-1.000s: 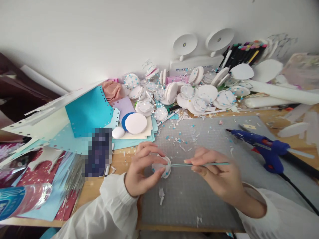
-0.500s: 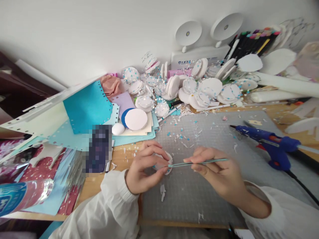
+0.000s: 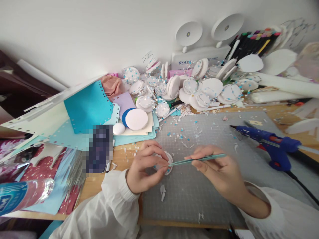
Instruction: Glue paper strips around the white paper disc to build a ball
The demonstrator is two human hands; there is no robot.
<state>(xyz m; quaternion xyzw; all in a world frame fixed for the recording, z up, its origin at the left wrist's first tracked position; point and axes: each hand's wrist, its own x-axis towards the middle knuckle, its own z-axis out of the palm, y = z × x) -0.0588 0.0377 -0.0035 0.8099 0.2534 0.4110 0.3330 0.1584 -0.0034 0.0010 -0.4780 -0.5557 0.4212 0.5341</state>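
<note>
Teal tweezers [image 3: 183, 162] are pinched between the thumb and fingers of my right hand [image 3: 216, 172], pointing left. Their tips meet the fingertips of my left hand [image 3: 148, 167], where thumb and index finger are closed together. Whatever sits in that pinch is too small to make out. Behind and partly under the left fingers is a small round white piece with blue dots [image 3: 170, 156], mostly hidden by the hand. Both hands are above a grey cutting mat [image 3: 189, 199].
A blue hot glue gun [image 3: 271, 141] lies on the right of the mat. Paper scraps [image 3: 162, 192] are scattered about. Several decorated white discs [image 3: 163, 109] crowd the back. Paper sheets [image 3: 87, 106], a pixelated dark object [image 3: 98, 149] and a bottle [image 3: 25, 196] are at left.
The tweezers have turned slightly, their rear end rising a little in my right hand. My left hand keeps its pinch in nearly the same place.
</note>
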